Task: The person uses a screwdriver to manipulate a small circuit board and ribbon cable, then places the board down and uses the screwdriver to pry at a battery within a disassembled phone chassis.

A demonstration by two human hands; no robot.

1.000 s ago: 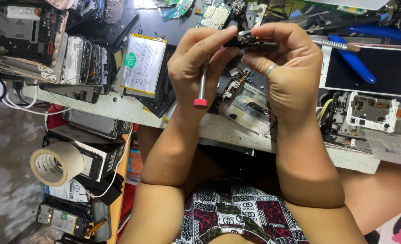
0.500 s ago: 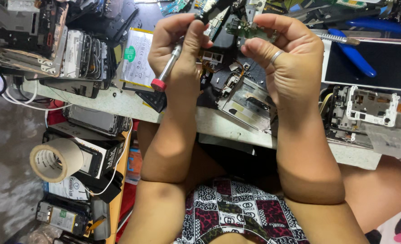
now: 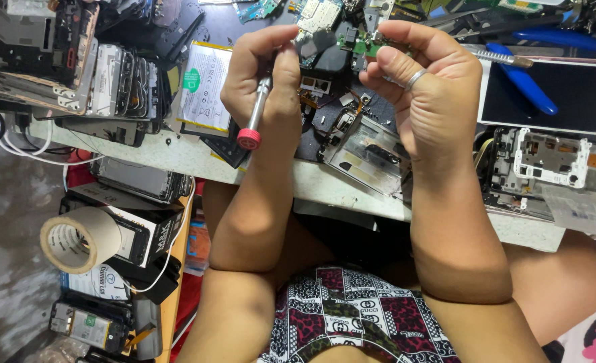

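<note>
My left hand is closed around a slim screwdriver with a metal shaft and a red end cap that points down toward me. My right hand, with a ring on one finger, pinches a small green circuit board between its fingertips. Both hands are raised above an opened phone body that lies on the worktable. The screwdriver's tip is hidden behind my left fingers. A gap separates the two hands.
A flat phone battery lies left of my left hand, beside a stack of phone frames. A white phone with blue-handled pliers on it and a stripped frame lie to the right. A tape roll sits below the table.
My hands were pressed together around a dark part a second ago and have since drawn apart. The screwdriver has swung to a slant and back nearer upright in my left hand.
</note>
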